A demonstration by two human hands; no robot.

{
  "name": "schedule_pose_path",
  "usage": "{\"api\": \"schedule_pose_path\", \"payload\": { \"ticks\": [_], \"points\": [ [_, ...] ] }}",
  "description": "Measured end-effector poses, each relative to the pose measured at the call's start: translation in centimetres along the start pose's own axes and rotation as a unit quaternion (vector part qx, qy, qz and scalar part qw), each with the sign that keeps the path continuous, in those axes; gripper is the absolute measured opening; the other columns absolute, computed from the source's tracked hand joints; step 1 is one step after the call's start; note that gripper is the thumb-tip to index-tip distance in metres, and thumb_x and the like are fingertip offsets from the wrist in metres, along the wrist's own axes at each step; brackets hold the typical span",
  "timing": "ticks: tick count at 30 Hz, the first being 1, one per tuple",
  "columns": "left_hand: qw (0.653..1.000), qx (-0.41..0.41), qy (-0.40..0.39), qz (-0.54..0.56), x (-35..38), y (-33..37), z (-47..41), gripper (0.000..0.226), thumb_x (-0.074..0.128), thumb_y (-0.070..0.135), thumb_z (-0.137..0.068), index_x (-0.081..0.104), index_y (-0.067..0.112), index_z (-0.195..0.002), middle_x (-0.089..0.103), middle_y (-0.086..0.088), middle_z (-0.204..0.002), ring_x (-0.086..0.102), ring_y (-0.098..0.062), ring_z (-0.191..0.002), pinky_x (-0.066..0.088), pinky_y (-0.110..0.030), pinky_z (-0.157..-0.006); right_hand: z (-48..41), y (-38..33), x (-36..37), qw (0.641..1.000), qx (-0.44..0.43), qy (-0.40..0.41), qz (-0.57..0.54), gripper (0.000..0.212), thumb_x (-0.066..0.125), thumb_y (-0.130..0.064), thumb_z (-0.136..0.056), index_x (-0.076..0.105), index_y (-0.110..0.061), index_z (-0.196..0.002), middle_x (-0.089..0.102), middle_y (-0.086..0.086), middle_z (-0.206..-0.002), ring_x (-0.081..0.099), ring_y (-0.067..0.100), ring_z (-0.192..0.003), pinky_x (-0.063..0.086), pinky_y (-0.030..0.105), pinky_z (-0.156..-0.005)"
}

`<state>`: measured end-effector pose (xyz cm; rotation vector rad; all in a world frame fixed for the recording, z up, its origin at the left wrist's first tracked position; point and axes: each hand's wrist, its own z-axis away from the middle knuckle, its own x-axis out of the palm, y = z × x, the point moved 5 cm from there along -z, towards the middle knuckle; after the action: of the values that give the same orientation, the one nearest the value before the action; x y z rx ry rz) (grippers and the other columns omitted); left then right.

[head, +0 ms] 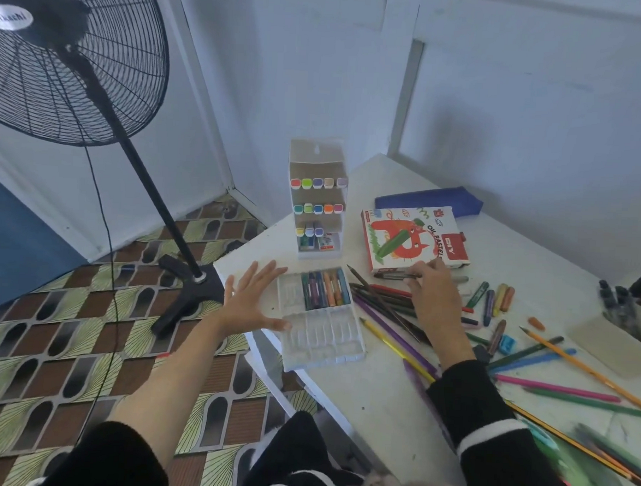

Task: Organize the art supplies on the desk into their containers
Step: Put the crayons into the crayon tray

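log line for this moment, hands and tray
left hand: open, at pastel tray edge | right hand: pinches dark pen by oil pastel box | pastel tray: partly filled

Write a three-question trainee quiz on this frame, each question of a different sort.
1. True or false: every compartment of the tray holds pastels.
2. What lies behind the pastel box, toward the wall? A. a fan B. a blue pouch C. a sharpener
3. How many rows of markers does the stand show?
Key: 1. False: only the far right part is filled, and the rest holds none. 2. B. 3. Three.
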<state>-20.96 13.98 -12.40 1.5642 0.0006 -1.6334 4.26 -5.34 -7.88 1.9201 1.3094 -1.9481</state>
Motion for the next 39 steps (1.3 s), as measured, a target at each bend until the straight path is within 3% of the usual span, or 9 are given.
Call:
{"api": "schedule_pose_path", "payload": {
  "ticks": [6, 9, 13, 16, 18, 21, 24, 35, 39],
  "points": [
    [1.0, 0.0, -0.002, 0.003, 0.0, 0.1, 0.0, 0.115, 0.047, 0.096, -0.039, 0.004, 0.055, -0.137, -0.01, 0.022, -0.155, -0.023, -0.007, -0.141, -0.025, -0.048, -0.107, 1.7, -3.8, -0.1, 0.983, -0.009, -0.023, -0.18, 0.011, 0.066, -0.013, -0.085, 0.067, -0.014, -0.096, 0.06, -0.004, -0.088, 0.056, 0.011, -0.074, 0.049, 0.027, -0.073],
    [1.0, -0.009, -0.005, 0.001, 0.0, 0.0, 0.1, 0.108, 0.058, 0.083, -0.049, 0.005, 0.054, -0.138, -0.009, 0.02, -0.157, -0.023, -0.006, -0.141, -0.023, -0.051, -0.109, 3.3, -7.4, 1.5, 0.965, -0.049, -0.05, -0.253, 0.013, 0.069, -0.012, -0.083, 0.07, -0.014, -0.095, 0.063, -0.006, -0.086, 0.059, 0.008, -0.072, 0.052, 0.026, -0.074],
    [1.0, -0.009, -0.005, 0.006, -0.1, 0.0, 0.1, 0.109, 0.055, 0.085, -0.045, 0.006, 0.057, -0.138, -0.008, 0.024, -0.156, -0.023, -0.004, -0.141, -0.021, -0.052, -0.111, 5.1, -11.1, 4.5, 0.968, -0.157, -0.038, -0.19, 0.012, 0.07, -0.013, -0.082, 0.069, -0.013, -0.094, 0.065, 0.002, -0.092, 0.062, 0.014, -0.071, 0.055, 0.032, -0.069],
    [1.0, -0.006, -0.004, 0.015, -0.1, 0.0, 0.1, 0.115, 0.053, 0.091, -0.04, 0.006, 0.058, -0.139, -0.008, 0.028, -0.154, -0.023, -0.002, -0.14, -0.022, -0.052, -0.111, 6.2, -13.0, 5.5, 0.959, -0.273, 0.039, -0.071, 0.013, 0.077, -0.007, -0.072, 0.068, -0.008, -0.08, 0.065, 0.008, -0.083, 0.064, 0.023, -0.074, 0.056, 0.031, -0.058],
    [1.0, -0.004, -0.001, 0.015, -0.1, 0.0, 0.2, 0.119, 0.048, 0.096, -0.036, 0.007, 0.055, -0.14, -0.007, 0.027, -0.154, -0.023, -0.002, -0.14, -0.022, -0.05, -0.11, 6.7, -13.6, 6.2, 0.948, -0.315, 0.041, -0.007, 0.017, 0.081, -0.01, -0.067, 0.068, -0.007, -0.078, 0.065, 0.009, -0.079, 0.065, 0.026, -0.077, 0.056, 0.031, -0.061],
    [1.0, -0.002, 0.003, 0.009, -0.1, -0.1, 0.1, 0.123, 0.044, 0.098, -0.036, 0.009, 0.051, -0.143, -0.007, 0.024, -0.155, -0.022, -0.004, -0.141, -0.021, -0.051, -0.11, 6.8, -13.4, 7.2, 0.943, -0.331, 0.016, 0.026, 0.013, 0.068, -0.019, -0.079, 0.071, -0.007, -0.084, 0.067, 0.009, -0.084, 0.065, 0.029, -0.085, 0.057, 0.036, -0.073],
    [1.0, -0.003, 0.003, 0.013, -0.1, 0.0, 0.1, 0.123, 0.044, 0.098, -0.036, 0.009, 0.051, -0.144, -0.006, 0.024, -0.156, -0.021, -0.005, -0.142, -0.021, -0.05, -0.11, 6.9, -13.5, 7.0, 0.942, -0.336, -0.006, 0.002, 0.034, 0.043, -0.027, -0.087, 0.072, -0.01, -0.086, 0.07, 0.004, -0.09, 0.065, 0.025, -0.088, 0.055, 0.036, -0.081],
    [1.0, -0.006, 0.0, 0.004, -0.1, 0.0, 0.2, 0.112, 0.052, 0.09, -0.041, 0.006, 0.057, -0.137, -0.007, 0.028, -0.152, -0.021, -0.005, -0.142, -0.02, -0.052, -0.111, 7.6, -13.2, 7.0, 0.929, -0.353, -0.026, 0.107, 0.035, 0.036, -0.034, -0.085, 0.069, -0.021, -0.081, 0.068, -0.008, -0.088, 0.063, 0.018, -0.085, 0.05, 0.033, -0.069],
    [1.0, -0.005, -0.001, 0.006, -0.2, 0.3, 0.2, 0.111, 0.053, 0.088, -0.042, 0.007, 0.056, -0.138, -0.007, 0.027, -0.153, -0.022, -0.003, -0.141, -0.021, -0.05, -0.11, 6.7, -12.2, 6.4, 0.938, -0.336, -0.071, 0.044, 0.042, 0.031, -0.035, -0.089, 0.07, -0.023, -0.1, 0.069, -0.009, -0.104, 0.061, 0.021, -0.099, 0.047, 0.04, -0.076]
  ]
}}
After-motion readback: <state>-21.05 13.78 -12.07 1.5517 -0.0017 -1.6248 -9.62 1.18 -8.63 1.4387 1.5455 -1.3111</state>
